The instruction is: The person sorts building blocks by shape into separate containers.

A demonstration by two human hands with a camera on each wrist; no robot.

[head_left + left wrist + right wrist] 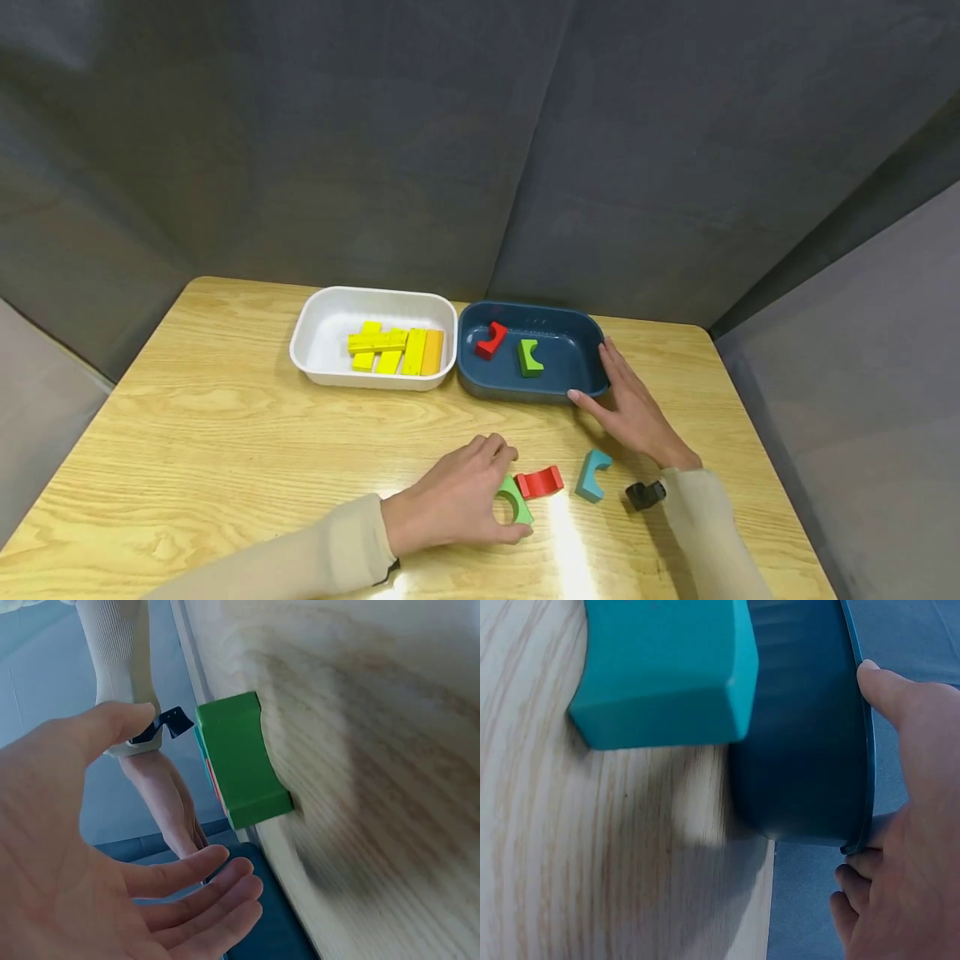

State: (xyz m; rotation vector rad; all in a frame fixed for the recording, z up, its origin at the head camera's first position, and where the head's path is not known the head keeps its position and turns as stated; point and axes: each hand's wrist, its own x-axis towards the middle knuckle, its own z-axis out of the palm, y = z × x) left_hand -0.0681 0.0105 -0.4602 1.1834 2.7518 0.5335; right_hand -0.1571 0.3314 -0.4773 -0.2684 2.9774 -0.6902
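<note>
My left hand (pixel 457 496) is spread around a green arch block (pixel 516 500) on the table. In the left wrist view a gap shows between its fingers and the green block (pixel 240 761). Against the green block lies a red arch block (pixel 540 482), and a teal arch block (pixel 593 476) stands apart to the right. My right hand (pixel 637 412) touches the right end of the dark blue bin (pixel 495 387), thumb at the front rim and fairly straight fingers along the outer side. Inside that bin are a red arch block (pixel 491 341) and a green arch block (pixel 529 358).
Left of the blue bin, side by side with it, is a white bin (pixel 318 367) holding several yellow blocks (pixel 414 352). Grey curtains (pixel 375 150) hang behind the wooden table (pixel 225 450). A small black device (pixel 645 495) sits at the right wrist.
</note>
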